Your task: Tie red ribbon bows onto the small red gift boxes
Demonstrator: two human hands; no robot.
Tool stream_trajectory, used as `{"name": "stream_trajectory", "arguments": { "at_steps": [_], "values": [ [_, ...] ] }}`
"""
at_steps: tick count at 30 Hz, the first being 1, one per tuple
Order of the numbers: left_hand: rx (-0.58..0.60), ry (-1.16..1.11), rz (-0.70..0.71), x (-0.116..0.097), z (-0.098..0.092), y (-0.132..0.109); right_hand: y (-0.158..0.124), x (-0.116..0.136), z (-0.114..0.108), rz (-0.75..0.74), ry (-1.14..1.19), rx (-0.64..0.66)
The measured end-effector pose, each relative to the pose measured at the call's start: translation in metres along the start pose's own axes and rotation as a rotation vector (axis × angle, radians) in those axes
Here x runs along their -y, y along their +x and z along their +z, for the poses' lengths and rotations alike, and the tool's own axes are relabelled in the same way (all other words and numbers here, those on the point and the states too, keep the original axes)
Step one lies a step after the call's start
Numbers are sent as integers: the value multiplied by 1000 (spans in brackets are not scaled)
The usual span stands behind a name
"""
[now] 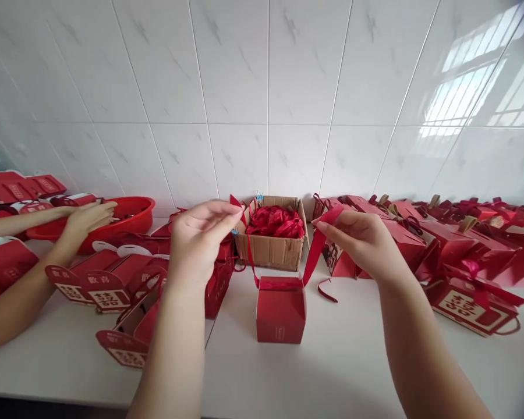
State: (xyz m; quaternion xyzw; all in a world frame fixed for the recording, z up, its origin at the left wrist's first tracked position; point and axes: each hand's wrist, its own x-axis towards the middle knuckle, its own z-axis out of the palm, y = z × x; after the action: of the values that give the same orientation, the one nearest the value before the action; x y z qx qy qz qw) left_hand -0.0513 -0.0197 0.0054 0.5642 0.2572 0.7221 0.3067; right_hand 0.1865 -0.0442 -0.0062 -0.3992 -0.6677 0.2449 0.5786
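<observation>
A small red gift box (pixel 281 317) stands upright on the white table in front of me. A red ribbon (pixel 313 256) runs across its top, and both ends rise from its sides. My left hand (pixel 203 235) pinches one end above and to the left of the box. At a similar height on the right, my right hand (pixel 358 238) pinches the other end between thumb and fingers. Behind the gift box sits an open cardboard box (pixel 273 251) heaped with red ribbons (pixel 276 221).
Red boxes (pixel 109 291) crowd the left side beside a red basin (pixel 133 218), where another person's hands (pixel 89 218) reach in. Many red boxes fill the right, including one with a bow (pixel 474 302). A thin dark red cord (pixel 327 291) lies nearby. A tiled wall (pixel 301 87) stands behind.
</observation>
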Motion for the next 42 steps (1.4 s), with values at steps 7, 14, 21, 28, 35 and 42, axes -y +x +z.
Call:
{"name": "stream_trajectory", "arguments": {
  "at_steps": [7,14,21,28,35,42],
  "values": [
    [49,48,23,5,27,6,3,-8,5,-15,71,-140],
    [33,95,97,17,48,7,8,-14,3,-71,2,-229],
    [-1,33,115,15,51,3,10,-19,2,-125,72,-292],
    [22,39,130,15,50,3,9,-16,4,-121,106,-304],
    [7,29,157,19,56,2,5,-14,3,-102,99,-312],
    [33,37,233,23,60,2,6,-12,9,-146,135,-253]
  ]
}}
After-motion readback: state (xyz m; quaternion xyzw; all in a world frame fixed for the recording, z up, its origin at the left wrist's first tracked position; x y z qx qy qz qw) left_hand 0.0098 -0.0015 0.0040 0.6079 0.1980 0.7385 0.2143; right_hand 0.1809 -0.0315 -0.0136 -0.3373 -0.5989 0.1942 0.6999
